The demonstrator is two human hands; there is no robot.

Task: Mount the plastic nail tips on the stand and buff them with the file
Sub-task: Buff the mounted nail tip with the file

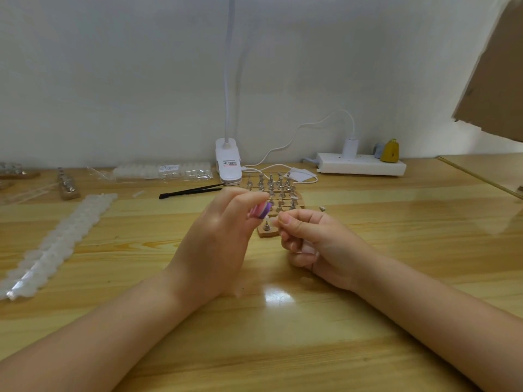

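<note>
Hands: both raised over the wooden table (283,335), near its middle.
Left hand (223,239): fingers curled round a pink-and-purple file (261,211), held upright.
Right hand (308,239): thumb and forefinger pinched together (what they hold is too small to tell).
Stand (276,198): wooden blocks of metal pegs, just behind the hands, 1 block below the file.
Left edge: strip of clear nail tips (59,241), well apart.
Near edge: bare tabletop under both forearms.

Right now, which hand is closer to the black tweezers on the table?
The left hand. The black tweezers lie just beyond its fingertips, toward the lamp clip. The right hand sits farther off, on the other side of the left hand.
</note>
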